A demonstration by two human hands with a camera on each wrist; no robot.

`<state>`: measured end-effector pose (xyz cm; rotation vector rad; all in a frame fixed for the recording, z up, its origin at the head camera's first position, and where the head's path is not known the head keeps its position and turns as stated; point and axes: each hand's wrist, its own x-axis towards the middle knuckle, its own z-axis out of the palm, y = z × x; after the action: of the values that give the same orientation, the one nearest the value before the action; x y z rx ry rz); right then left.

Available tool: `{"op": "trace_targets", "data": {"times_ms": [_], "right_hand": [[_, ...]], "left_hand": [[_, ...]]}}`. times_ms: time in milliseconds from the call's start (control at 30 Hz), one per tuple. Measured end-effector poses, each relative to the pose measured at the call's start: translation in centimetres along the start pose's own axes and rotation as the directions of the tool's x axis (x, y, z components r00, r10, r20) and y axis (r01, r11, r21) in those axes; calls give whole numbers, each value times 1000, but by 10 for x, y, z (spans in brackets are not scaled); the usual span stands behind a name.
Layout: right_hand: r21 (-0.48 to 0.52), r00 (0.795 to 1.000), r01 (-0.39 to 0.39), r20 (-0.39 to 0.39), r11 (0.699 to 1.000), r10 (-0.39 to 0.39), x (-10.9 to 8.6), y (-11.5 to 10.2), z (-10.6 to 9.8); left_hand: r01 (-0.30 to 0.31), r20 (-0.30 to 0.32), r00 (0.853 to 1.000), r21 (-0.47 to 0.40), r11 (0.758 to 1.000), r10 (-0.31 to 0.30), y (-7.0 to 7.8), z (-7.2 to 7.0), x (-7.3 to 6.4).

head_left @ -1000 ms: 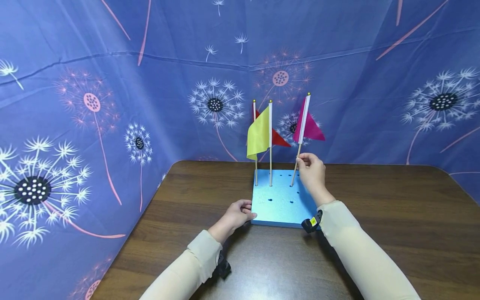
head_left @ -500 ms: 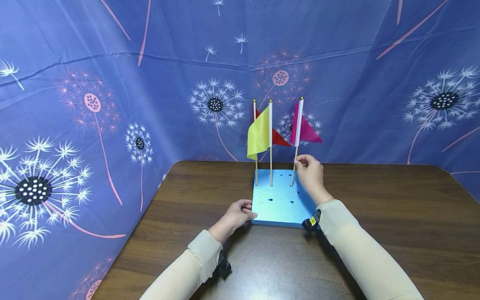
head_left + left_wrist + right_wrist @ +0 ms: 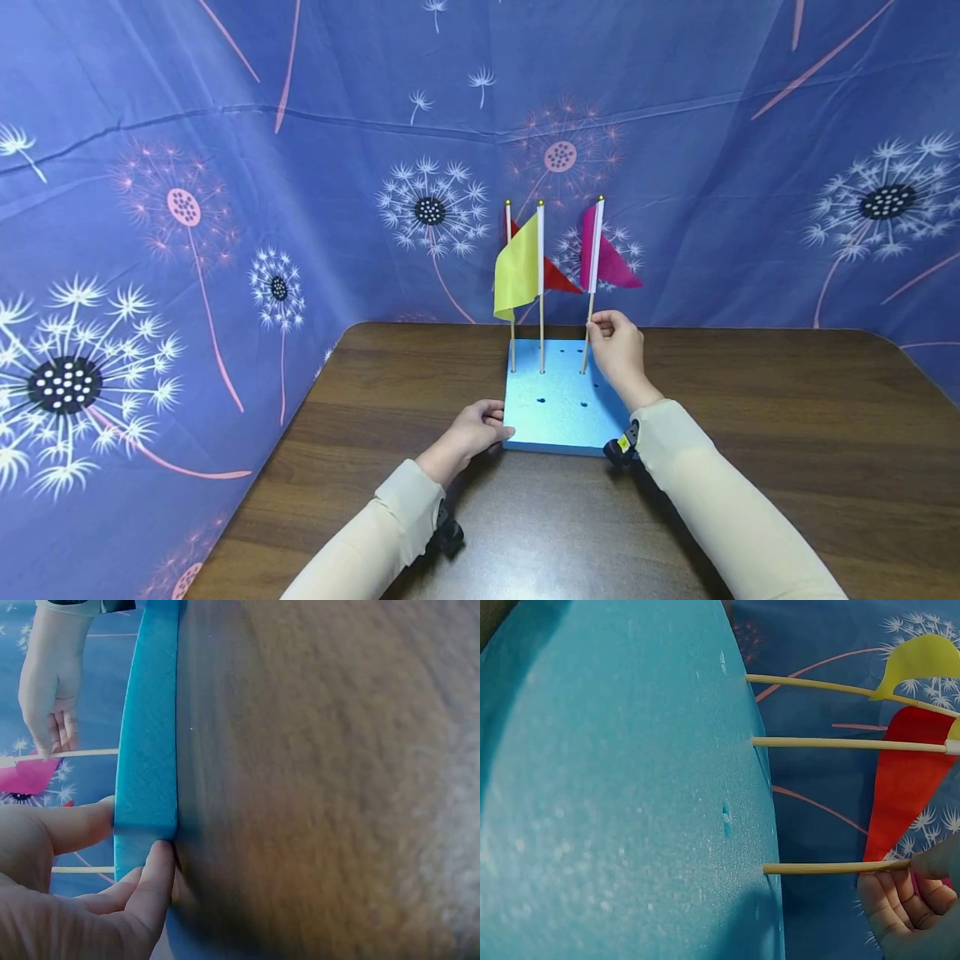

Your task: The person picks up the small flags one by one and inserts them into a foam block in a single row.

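Note:
A magenta flag (image 3: 615, 267) stands nearly upright, its wooden stick (image 3: 817, 868) sunk in a hole of the blue foam board (image 3: 562, 432). My right hand (image 3: 618, 346) pinches that stick between thumb and fingers, below the cloth. At the board's near left corner, my left hand (image 3: 474, 429) holds the edge; the left wrist view has its thumb on the top side and fingers against the lower edge. A yellow flag (image 3: 517, 271) and a red flag (image 3: 558, 277) are planted left of the magenta one, the red partly hidden behind the yellow.
Several bare holes (image 3: 541, 401) show in the board's top. It lies on a dark wooden table (image 3: 780, 417) whose far edge meets a blue dandelion-print cloth (image 3: 337, 208). A black wrist camera (image 3: 619, 450) sits over the board's near right corner.
The magenta flag has come more upright, its top shifting left and slightly down, with my right hand moving a little left along with it. My left hand has stayed on the board's corner.

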<state>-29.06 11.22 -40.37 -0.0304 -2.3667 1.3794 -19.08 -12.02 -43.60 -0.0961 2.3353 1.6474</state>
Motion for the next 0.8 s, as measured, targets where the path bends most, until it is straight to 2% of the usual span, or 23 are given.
{"op": "trace_targets", "data": {"times_ms": [200, 433, 600, 700, 767, 800], "right_hand": [[18, 999, -1, 47, 1000, 0, -2, -1, -6], [10, 996, -8, 85, 1000, 8, -3, -2, -12], [-2, 993, -5, 121, 1000, 5, -4, 0, -15], [-18, 988, 10, 156, 1000, -7, -6, 2, -20], [-34, 984, 25, 176, 999, -19, -7, 2, -24], [-41, 983, 35, 184, 999, -27, -7, 2, -26]], "left_hand": [[-2, 27, 1000, -40, 999, 3, -1, 0, 2], [87, 73, 995, -189, 978, -75, 3, -4, 10], [54, 19, 998, -187, 981, -52, 9, -19, 16], [-7, -35, 999, -93, 996, 4, 14, -31, 17], [-55, -60, 997, 40, 998, 57, 16, -38, 17], [-87, -65, 993, 126, 988, 96, 17, -41, 17]]}}
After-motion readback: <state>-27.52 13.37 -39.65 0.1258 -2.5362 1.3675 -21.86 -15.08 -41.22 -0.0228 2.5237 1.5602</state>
